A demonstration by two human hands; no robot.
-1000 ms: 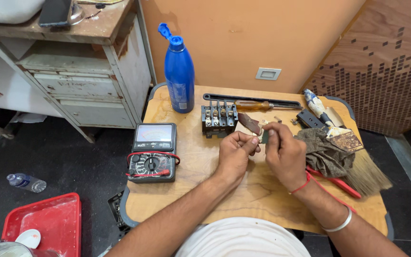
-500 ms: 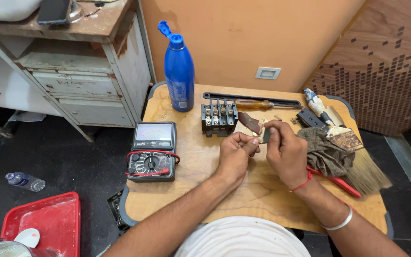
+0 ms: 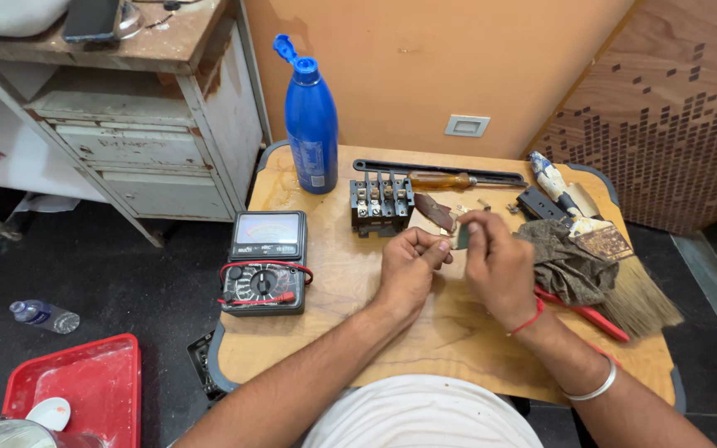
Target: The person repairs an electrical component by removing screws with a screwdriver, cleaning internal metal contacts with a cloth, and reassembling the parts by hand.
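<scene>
Your left hand (image 3: 408,267) and right hand (image 3: 498,264) meet over the middle of the wooden table (image 3: 458,332), both pinched narrow around a small greyish part (image 3: 462,237) so you can work it between your fingertips; what it is cannot be told. The black terminal block (image 3: 382,204) and a brown scrap (image 3: 435,212) lie just beyond them toward the far edge. The multimeter (image 3: 265,261) sits at the left edge, while the rag (image 3: 566,264) and brush (image 3: 599,245) lie at the right.
</scene>
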